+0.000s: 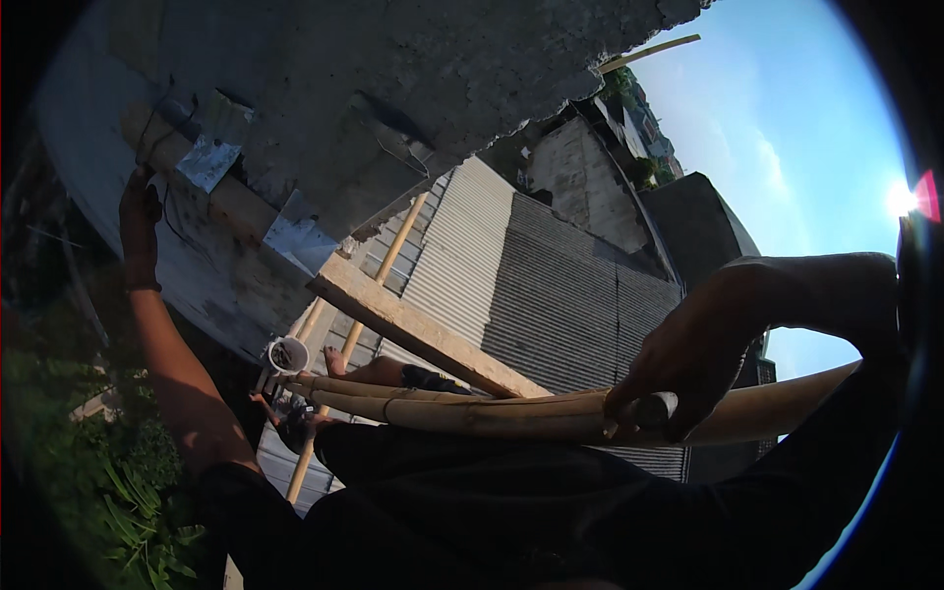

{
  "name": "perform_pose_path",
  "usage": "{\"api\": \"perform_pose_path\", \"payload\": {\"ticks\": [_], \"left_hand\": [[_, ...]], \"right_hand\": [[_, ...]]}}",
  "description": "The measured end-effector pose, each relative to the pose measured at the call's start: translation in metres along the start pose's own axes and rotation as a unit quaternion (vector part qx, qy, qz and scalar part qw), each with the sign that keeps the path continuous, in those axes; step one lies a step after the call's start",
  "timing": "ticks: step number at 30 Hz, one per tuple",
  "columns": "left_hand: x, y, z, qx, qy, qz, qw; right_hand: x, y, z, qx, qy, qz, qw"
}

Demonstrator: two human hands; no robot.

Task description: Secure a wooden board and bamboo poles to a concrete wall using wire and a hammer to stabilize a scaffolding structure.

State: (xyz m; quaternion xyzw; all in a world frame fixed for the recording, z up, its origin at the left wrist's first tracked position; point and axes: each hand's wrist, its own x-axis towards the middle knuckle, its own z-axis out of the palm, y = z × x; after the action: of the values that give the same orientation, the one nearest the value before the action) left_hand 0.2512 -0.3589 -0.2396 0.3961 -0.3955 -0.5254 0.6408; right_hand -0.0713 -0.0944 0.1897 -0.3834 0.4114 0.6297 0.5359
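My left hand, which looks gloved, is raised at the left against the grey concrete wall. Its fingers close at the lower end of a thin dark wire, beside a wooden beam with sheet-metal strips bent over it. At the right, my right hand is bent down over a bamboo pole. Its fingers curl round a short cylindrical rod whose round end faces me; the rest of that rod is hidden by the hand and pole.
Below, a person's bare leg shows near a white bucket with things in it. A wooden plank slants across, with an upright bamboo pole behind it. Corrugated roofing lies beneath; plants grow lower left.
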Motion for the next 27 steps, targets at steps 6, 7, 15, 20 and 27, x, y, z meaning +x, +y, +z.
{"api": "perform_pose_path", "payload": {"ticks": [6, 7, 15, 20, 27], "left_hand": [[-0.005, 0.005, 0.004, -0.013, -0.006, 0.003, 1.000], [-0.006, 0.005, 0.006, -0.036, -0.008, -0.002, 0.999], [-0.006, 0.002, 0.006, -0.078, -0.010, -0.006, 0.997], [-0.003, 0.000, 0.003, -0.075, 0.008, -0.019, 0.997], [-0.006, 0.009, 0.004, -0.041, -0.005, -0.019, 0.999]], "right_hand": [[0.001, 0.021, 0.000, 0.004, 0.076, 0.010, 0.997], [-0.002, 0.023, 0.002, 0.005, 0.079, 0.006, 0.997], [-0.017, 0.010, -0.001, -0.018, 0.093, -0.026, 0.995], [-0.054, -0.022, 0.001, -0.016, 0.097, -0.032, 0.995], [-0.082, -0.036, 0.001, 0.008, 0.087, -0.023, 0.996]]}}
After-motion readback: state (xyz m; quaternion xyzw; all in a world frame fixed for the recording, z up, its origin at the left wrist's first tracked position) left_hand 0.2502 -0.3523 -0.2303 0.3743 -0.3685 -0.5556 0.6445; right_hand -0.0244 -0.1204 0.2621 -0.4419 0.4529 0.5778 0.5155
